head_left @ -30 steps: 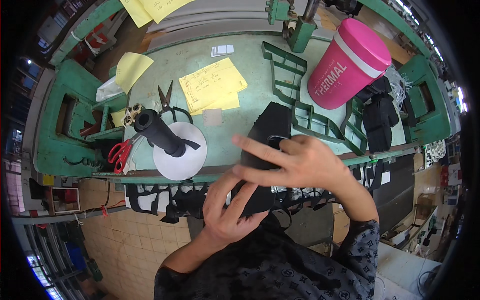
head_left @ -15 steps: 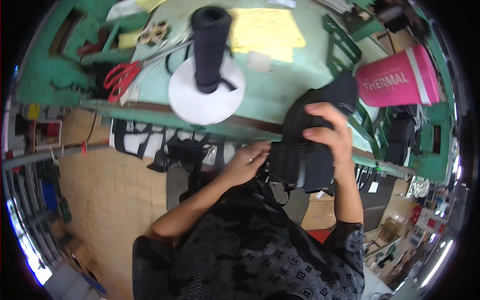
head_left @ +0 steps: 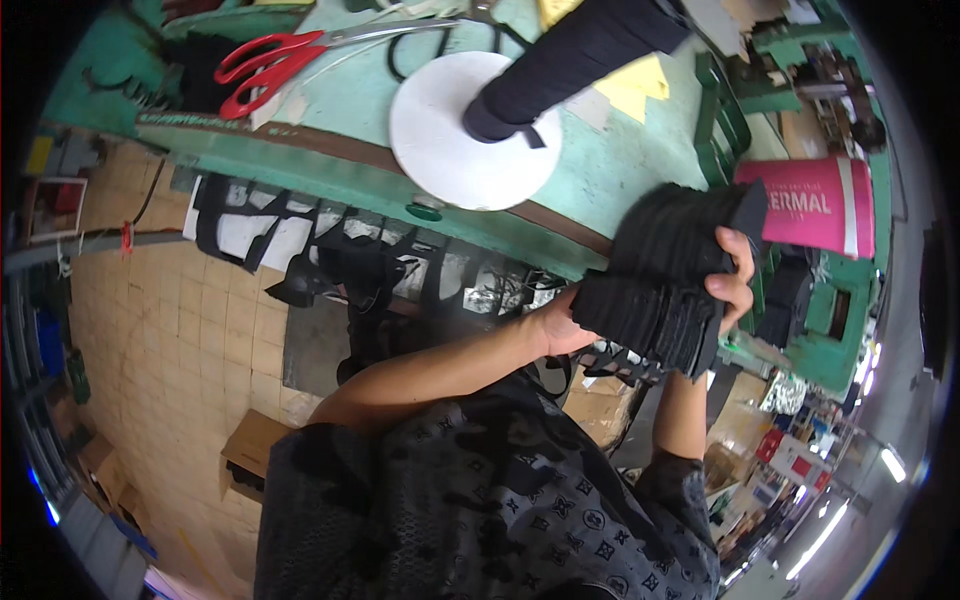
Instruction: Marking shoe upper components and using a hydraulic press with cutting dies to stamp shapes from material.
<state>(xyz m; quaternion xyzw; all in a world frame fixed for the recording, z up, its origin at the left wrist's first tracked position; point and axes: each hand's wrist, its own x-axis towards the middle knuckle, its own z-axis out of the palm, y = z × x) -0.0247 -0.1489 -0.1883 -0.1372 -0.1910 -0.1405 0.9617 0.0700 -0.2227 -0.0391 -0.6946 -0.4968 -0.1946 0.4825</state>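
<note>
A thick stack of black fabric pieces [head_left: 665, 265] is in my hands at the table's front edge, its many layered edges facing me. My left hand [head_left: 563, 326] grips its lower left end from beneath, the fingers mostly hidden behind the layers. Around the right side wraps my right hand [head_left: 735, 282], with some fingertips showing on the black material. Left of the stack, a roll of black strap [head_left: 575, 70] stands on a white disc [head_left: 425, 140], appearing tilted in the view. Red-handled scissors [head_left: 270, 70] lie farther left on the table.
The green table [head_left: 345, 105] has a brown front edge. A pink container with a white band [head_left: 810, 205] stands at the right, near a green metal frame [head_left: 720, 120]. Yellow paper [head_left: 635, 88] lies behind the roll. Black straps [head_left: 240, 225] hang below the edge. A cardboard box [head_left: 250, 450] sits on the tiled floor.
My left hand has moved right, from the stack's side to underneath its end. The stack has turned, showing more layered edges. The whole view has tilted and shifted.
</note>
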